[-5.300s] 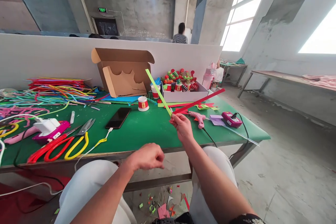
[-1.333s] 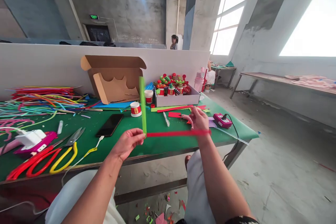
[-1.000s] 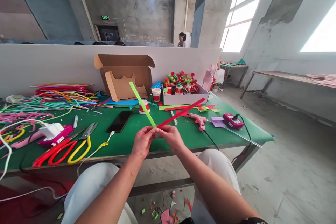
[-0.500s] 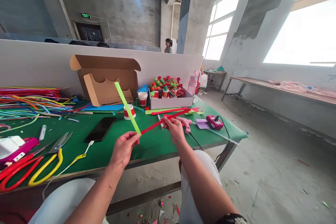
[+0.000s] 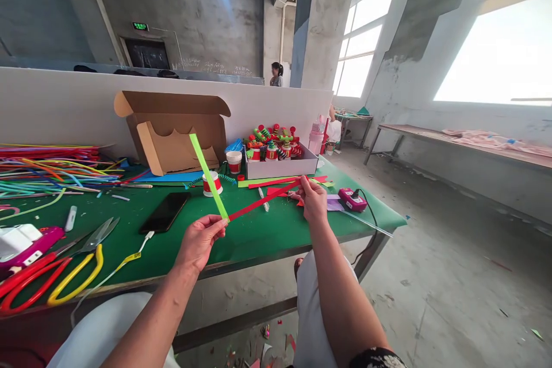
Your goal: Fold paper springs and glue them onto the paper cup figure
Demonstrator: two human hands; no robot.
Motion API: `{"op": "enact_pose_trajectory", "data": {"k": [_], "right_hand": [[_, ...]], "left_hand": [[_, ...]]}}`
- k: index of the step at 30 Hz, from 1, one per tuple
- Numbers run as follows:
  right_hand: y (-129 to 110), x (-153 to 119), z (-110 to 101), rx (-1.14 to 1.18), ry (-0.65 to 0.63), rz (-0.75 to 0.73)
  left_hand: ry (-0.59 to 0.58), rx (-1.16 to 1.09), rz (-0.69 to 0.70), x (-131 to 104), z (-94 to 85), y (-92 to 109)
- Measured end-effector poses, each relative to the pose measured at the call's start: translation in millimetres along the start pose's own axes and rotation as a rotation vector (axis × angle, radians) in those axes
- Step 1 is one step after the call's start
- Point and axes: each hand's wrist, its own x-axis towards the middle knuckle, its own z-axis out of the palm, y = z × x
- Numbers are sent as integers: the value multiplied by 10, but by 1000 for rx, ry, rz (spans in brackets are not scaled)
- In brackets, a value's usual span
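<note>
Between the thumb and fingers of my left hand (image 5: 200, 240) are the meeting ends of a green paper strip (image 5: 207, 177) and a red paper strip (image 5: 263, 200). The green strip points up and to the left, in front of a red and white cup (image 5: 214, 184). My right hand (image 5: 313, 200) pinches the far end of the red strip, which stretches straight between both hands above the green table (image 5: 254, 241). Behind my right hand, a pink glue gun is mostly hidden. A white marker (image 5: 263, 199) lies under the red strip.
An open cardboard box (image 5: 172, 104) and a box of small red and green figures (image 5: 282, 170) stand at the back. At left are scissors (image 5: 95, 236), a phone (image 5: 165, 212) and colourful pipe cleaners (image 5: 56, 169). A person (image 5: 276, 75) is far behind the partition.
My right hand has slid right along the red strip to its far end, now covering the glue gun. My left hand has shifted slightly left, still pinching the joined ends.
</note>
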Motion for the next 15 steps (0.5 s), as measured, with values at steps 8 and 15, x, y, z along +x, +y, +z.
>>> {"op": "enact_pose_trajectory", "data": {"k": [8, 15], "right_hand": [[-58, -40, -25, 100, -56, 115], [11, -292, 197, 131, -501, 215]], "left_hand": [[42, -136, -34, 92, -133, 152], [-57, -140, -154, -3, -42, 104]]}}
